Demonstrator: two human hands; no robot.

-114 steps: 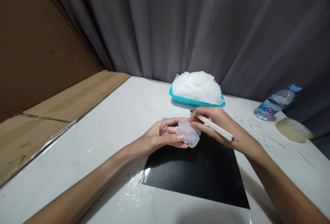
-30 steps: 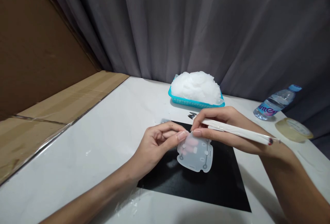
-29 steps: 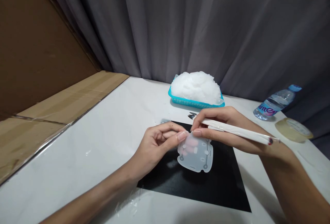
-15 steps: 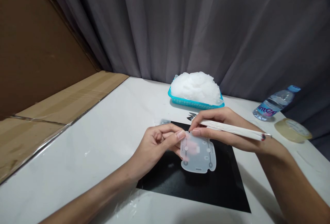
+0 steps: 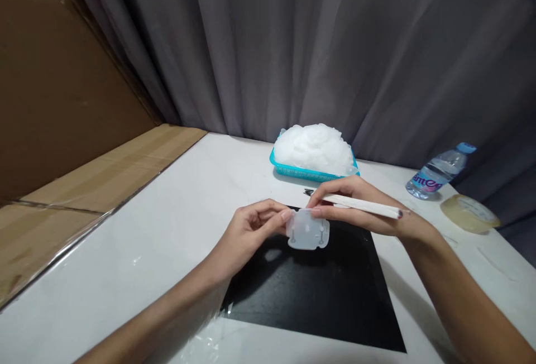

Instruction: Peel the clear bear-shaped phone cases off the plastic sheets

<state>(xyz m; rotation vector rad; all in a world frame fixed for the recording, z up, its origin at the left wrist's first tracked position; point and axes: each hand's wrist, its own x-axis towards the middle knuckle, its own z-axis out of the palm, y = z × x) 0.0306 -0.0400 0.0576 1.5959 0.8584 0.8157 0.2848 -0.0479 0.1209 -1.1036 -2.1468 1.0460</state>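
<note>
I have two bare hands in view, both working on one frosted, translucent piece point(image 5: 309, 236) held over the far part of a single black mat point(image 5: 310, 302). My left hand point(image 5: 252, 229) pinches the piece's left side between thumb and fingers. My right hand point(image 5: 362, 189) is curled around one white stick-like tool point(image 5: 365, 206), with its thumb and fingertips at the top edge of the piece. The tool slants across that hand, and a small dark tip point(image 5: 309, 192) shows beyond the fingers on the far side. Two small round marks joined to thin lines show on the piece, one left and one right. On the far side of the white table point(image 5: 163, 241) I see one blue basket point(image 5: 301, 173) bearing one heap of white pieces point(image 5: 314, 149), too many and too merged to count. Far right, I count one water bottle point(image 5: 438, 174) and, just nearer, one tape roll point(image 5: 469, 214). Cardboard point(image 5: 71, 90) stands on the left; one grey curtain point(image 5: 293, 46) hangs behind everything.
</note>
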